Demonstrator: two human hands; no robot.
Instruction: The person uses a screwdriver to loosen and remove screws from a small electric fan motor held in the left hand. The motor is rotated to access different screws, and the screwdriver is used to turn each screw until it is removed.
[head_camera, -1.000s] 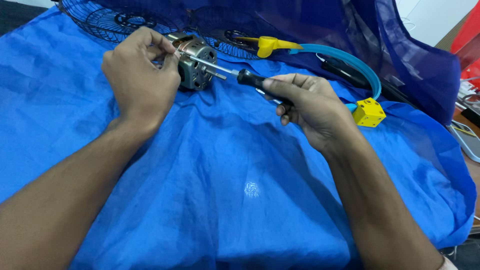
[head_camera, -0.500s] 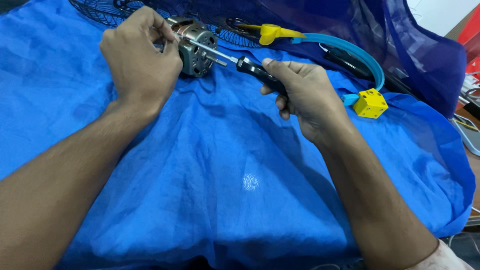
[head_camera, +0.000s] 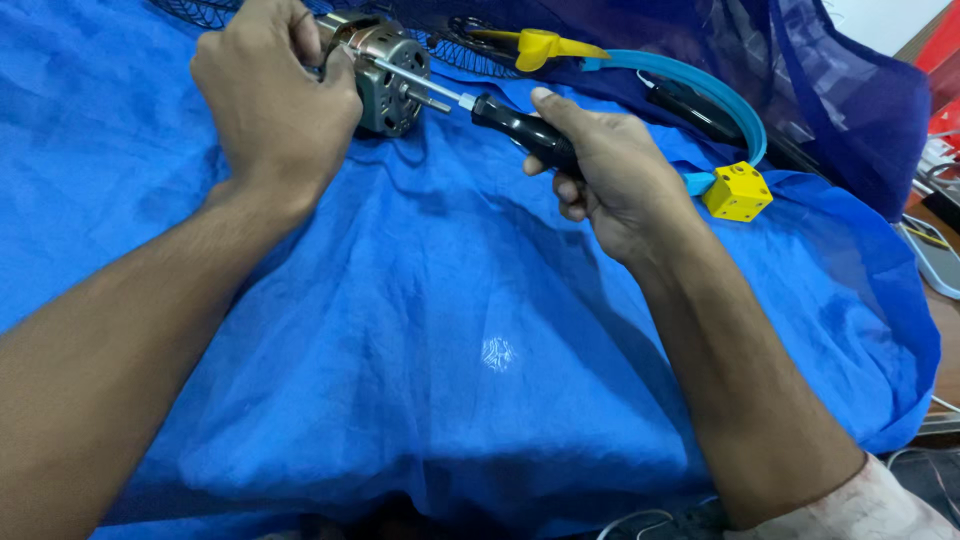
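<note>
Fingers of the left hand (head_camera: 272, 100) are wrapped over the rear of a small grey electric motor (head_camera: 385, 72), which is held steady against the blue cloth (head_camera: 430, 340) near the top of the view; the motor's metal casing and its short shaft, pointing to the right, are seen just beside the knuckles. A screwdriver (head_camera: 470, 100) with a black handle is gripped in the closed right hand (head_camera: 610, 170), the thumb being laid along the top of the handle, and its thin metal shank is slanted up and to the left across the upper face of the motor. The tip is hidden close to the left hand's fingers, so its exact point of contact cannot be told. Both forearms are stretched forward over the cloth, which is spread in wrinkles across the whole work surface, with a small pale worn spot (head_camera: 497, 352) shown near its middle. Behind the motor, a dark wire fan guard (head_camera: 215, 12) is partly seen at the top edge. To the right of it, a yellow-handled tool (head_camera: 540, 45) is laid beside a curved light-blue band (head_camera: 700, 90), and a small yellow cube (head_camera: 737, 192) is set at the band's lower end, near the right wrist. A darker blue fabric (head_camera: 850, 90) is bunched at the upper right.
</note>
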